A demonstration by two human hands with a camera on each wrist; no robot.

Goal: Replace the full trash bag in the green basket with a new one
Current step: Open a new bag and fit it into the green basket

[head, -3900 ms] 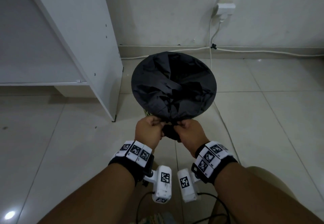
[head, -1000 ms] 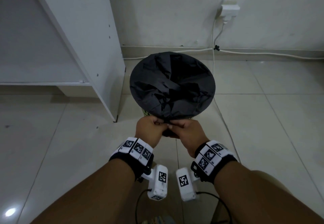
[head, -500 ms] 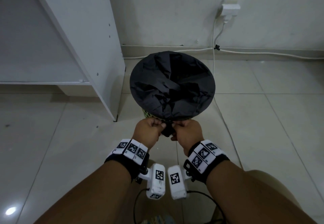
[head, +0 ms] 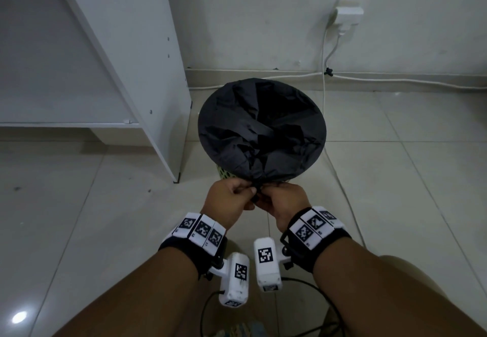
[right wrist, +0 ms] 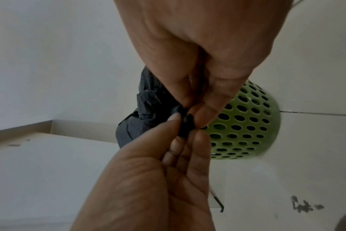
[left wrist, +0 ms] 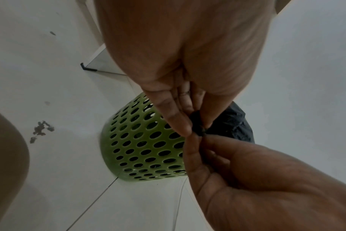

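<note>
A black trash bag (head: 262,131) lines the green perforated basket (head: 224,175) and is folded over its rim. The basket stands on the tiled floor in front of me. My left hand (head: 237,194) and right hand (head: 279,197) meet at the near rim. Both pinch a small gathered twist of the bag's slack (head: 257,191) between thumb and fingers. The left wrist view shows this dark twist (left wrist: 198,128) between the two sets of fingertips, beside the basket wall (left wrist: 142,145). In the right wrist view the twist (right wrist: 186,126) hangs off the bag's overhang (right wrist: 148,117).
A white cabinet (head: 126,59) stands just left of the basket. On the wall behind is a socket with a plug (head: 347,15). Its white cable (head: 324,78) runs down and along the floor right of the basket. A dark stain (left wrist: 41,129) marks the tile.
Both hands have stayed at the near rim, working the bag's slack. They now press closer together, and the twist between them looks tighter. The basket has not moved.
</note>
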